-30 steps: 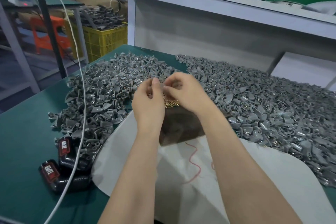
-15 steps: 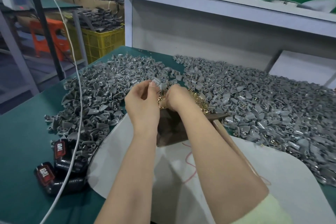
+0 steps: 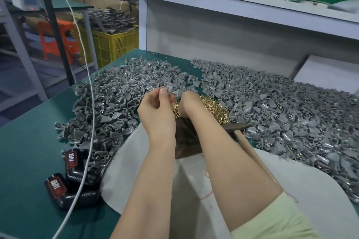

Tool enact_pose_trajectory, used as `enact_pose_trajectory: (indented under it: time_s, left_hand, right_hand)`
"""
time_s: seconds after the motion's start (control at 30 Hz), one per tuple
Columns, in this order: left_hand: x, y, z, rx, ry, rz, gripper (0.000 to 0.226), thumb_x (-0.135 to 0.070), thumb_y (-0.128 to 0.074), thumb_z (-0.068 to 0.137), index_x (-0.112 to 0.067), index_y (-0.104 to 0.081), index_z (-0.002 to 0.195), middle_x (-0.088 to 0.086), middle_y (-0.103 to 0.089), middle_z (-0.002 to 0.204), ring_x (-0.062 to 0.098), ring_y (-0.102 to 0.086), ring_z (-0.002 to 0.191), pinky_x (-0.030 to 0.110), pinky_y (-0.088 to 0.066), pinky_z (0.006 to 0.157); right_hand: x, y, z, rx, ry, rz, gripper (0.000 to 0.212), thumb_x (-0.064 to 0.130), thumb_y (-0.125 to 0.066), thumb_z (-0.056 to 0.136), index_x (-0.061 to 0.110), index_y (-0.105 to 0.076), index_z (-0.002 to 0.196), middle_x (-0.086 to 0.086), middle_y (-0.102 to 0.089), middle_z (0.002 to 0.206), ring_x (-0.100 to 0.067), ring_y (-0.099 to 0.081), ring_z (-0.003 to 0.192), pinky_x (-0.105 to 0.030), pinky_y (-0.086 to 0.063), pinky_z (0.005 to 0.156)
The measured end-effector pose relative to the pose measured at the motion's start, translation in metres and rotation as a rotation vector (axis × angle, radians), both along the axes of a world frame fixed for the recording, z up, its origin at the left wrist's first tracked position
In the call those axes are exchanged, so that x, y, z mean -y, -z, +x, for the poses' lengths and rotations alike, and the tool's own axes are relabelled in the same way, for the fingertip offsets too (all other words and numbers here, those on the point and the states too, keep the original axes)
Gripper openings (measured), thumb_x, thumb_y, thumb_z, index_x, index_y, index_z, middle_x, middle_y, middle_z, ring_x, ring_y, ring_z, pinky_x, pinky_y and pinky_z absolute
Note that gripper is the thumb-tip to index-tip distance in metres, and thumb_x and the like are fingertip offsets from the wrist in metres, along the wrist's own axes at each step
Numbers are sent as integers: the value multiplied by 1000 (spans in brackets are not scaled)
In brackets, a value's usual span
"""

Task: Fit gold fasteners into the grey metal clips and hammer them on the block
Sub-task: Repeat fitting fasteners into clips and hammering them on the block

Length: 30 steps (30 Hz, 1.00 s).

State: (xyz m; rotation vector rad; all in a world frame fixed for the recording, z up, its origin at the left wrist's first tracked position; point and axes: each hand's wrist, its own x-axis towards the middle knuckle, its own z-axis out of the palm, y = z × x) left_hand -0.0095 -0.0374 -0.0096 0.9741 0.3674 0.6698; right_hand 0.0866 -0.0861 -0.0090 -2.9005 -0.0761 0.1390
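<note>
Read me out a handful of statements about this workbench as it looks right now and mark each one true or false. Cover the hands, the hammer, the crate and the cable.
1. The hammer lies beside the block with no hand on it. True.
2. The left hand rests flat on the table. False: it is raised, its fingers pinching a grey clip.
3. Loose gold fasteners are heaped next to the right hand. True.
4. The yellow crate is empty. False: grey parts are piled in it.
5. The white cable crosses the clips on the right. False: it crosses the left pile.
</note>
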Motion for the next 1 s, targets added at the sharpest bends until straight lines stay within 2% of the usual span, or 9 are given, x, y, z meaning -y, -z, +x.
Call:
enact_pose_trajectory:
  time_s: [0.13, 0.23, 0.33, 0.47, 0.53, 0.67, 0.77, 0.9, 1.0]
  left_hand:
    - [4, -1, 0, -12, 26, 86, 15, -10, -54, 95, -17, -63, 84, -2, -70, 78, 3, -68, 69, 17, -53, 68]
    - [6, 0, -1, -34, 64, 199, 11, -10, -55, 94, -15, -62, 87, -1, -69, 78, 8, -68, 72, 28, -56, 78]
    - [9, 1, -4, -53, 99, 353, 4, -12, -57, 94, -12, -60, 95, 5, -70, 87, 15, -68, 82, 38, -55, 86]
    - [19, 3, -7, -76, 186, 673, 4, -16, -56, 94, -18, -60, 95, -2, -68, 87, 15, -66, 85, 37, -53, 85]
    - [25, 6, -9, -128, 279, 909, 5, -19, -58, 93, -23, -62, 92, -8, -66, 87, 14, -63, 88, 32, -50, 84]
    - [31, 10, -10, -347, 322, 1346, 7, -29, -58, 92, -29, -65, 94, -6, -60, 104, 21, -53, 105, 38, -39, 93]
    - [30, 9, -10, -422, 287, 1407, 8, -32, -58, 91, -32, -66, 94, -6, -56, 105, 24, -46, 110, 38, -28, 90]
    - [29, 8, -11, -431, 288, 1428, 10, -29, -57, 91, -31, -66, 94, -6, -54, 102, 24, -45, 109, 34, -21, 82]
    - [29, 8, -12, -427, 294, 1435, 10, -27, -56, 91, -30, -65, 93, -4, -54, 104, 25, -45, 110, 33, -18, 80]
  right_hand:
    - [16, -5, -4, 116, -13, 228, 23, 11, -53, 91, 9, -70, 105, -9, -66, 114, -25, -60, 103, -27, -44, 81]
    - [30, -16, -12, 172, -18, 390, 24, 8, -52, 88, 14, -74, 97, -4, -69, 109, -21, -62, 100, -22, -43, 78]
    - [51, -25, -25, 127, 12, 655, 24, 1, -54, 87, 10, -74, 96, -5, -70, 89, -23, -67, 91, -34, -53, 87]
    - [96, -29, -58, 96, 57, 960, 27, -6, -57, 86, 16, -72, 82, -2, -70, 78, -12, -67, 76, -25, -57, 79]
    - [116, -28, -76, 123, 74, 1048, 26, -8, -57, 87, 13, -71, 86, -3, -69, 78, -9, -65, 70, -18, -57, 73]
    - [130, -15, -95, 158, 115, 1058, 16, -5, -59, 87, 9, -64, 94, -6, -68, 83, -11, -67, 71, -19, -56, 67]
    - [125, -6, -96, 206, 122, 1030, 14, -3, -60, 88, 10, -64, 84, -8, -68, 78, -17, -66, 71, -21, -56, 69]
    - [115, -6, -90, 367, -20, 542, 6, 11, -63, 88, 14, -69, 86, 1, -66, 84, -15, -60, 82, -25, -46, 80]
    - [105, -11, -90, 372, -142, 296, 10, 13, -58, 91, 13, -69, 92, 0, -61, 92, -13, -53, 82, -24, -41, 78]
